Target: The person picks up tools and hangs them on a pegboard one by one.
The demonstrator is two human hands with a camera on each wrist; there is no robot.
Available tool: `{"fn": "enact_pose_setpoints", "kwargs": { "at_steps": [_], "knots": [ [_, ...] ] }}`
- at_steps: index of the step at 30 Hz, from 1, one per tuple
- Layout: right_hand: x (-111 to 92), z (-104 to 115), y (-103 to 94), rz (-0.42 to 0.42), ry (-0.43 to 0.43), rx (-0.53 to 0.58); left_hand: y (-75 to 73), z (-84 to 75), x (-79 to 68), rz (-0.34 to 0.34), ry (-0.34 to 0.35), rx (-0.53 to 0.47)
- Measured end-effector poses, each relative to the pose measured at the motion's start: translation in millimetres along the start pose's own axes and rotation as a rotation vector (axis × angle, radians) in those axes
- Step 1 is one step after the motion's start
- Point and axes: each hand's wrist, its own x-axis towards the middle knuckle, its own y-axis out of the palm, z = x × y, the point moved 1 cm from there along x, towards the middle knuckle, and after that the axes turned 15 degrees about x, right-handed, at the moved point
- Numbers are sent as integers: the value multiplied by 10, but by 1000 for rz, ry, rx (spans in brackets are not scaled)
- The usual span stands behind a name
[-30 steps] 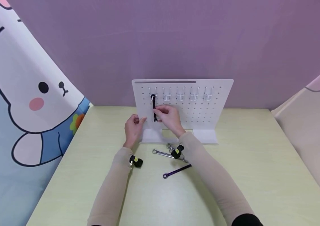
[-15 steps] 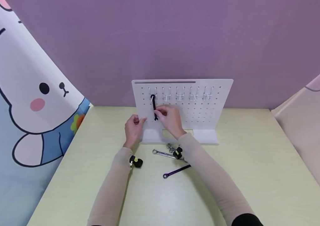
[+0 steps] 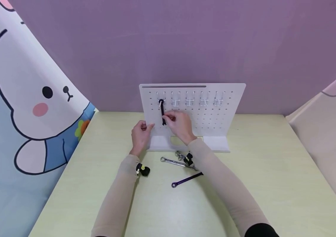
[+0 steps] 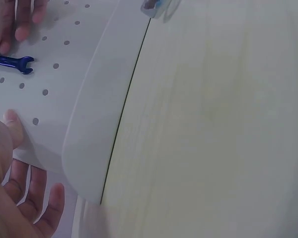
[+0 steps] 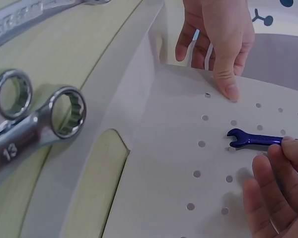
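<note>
A dark blue combination wrench (image 3: 162,109) hangs upright against the white pegboard (image 3: 206,118), its ring end at the leftmost hook (image 3: 160,102) and its open jaw pointing down. My right hand (image 3: 181,125) pinches its lower part between thumb and fingers; the right wrist view shows the open end (image 5: 241,139) sticking out past the fingertips. My left hand (image 3: 140,136) grips the board's left edge, thumb on the front face and the other fingers behind it, as the left wrist view also shows.
Several more white hooks (image 3: 189,99) line the board's upper row. On the table (image 3: 268,171), in front of the board's base (image 3: 215,144), lie silver wrenches (image 3: 172,161), partly hidden by my right wrist. A purple wrench (image 3: 185,180) lies nearer, its far end under the right sleeve.
The hanging wrench's lower end has risen slightly, with my right hand still pinching it. My left hand has stayed on the board's edge.
</note>
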Motion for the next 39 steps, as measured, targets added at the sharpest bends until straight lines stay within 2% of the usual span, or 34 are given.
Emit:
{"fn": "enact_pose_setpoints", "kwargs": {
  "at_steps": [16,25,39],
  "knots": [
    [-18,-7,-20,11,-7,-23,-4,-34,-4,-24,23,7],
    [-101,-49,-50,47,117,53,-14,-47,5,-11,12,-3],
    [-368,-35,-142,185,177,86,10,-13,1,-15,-5,17]
  ]
}}
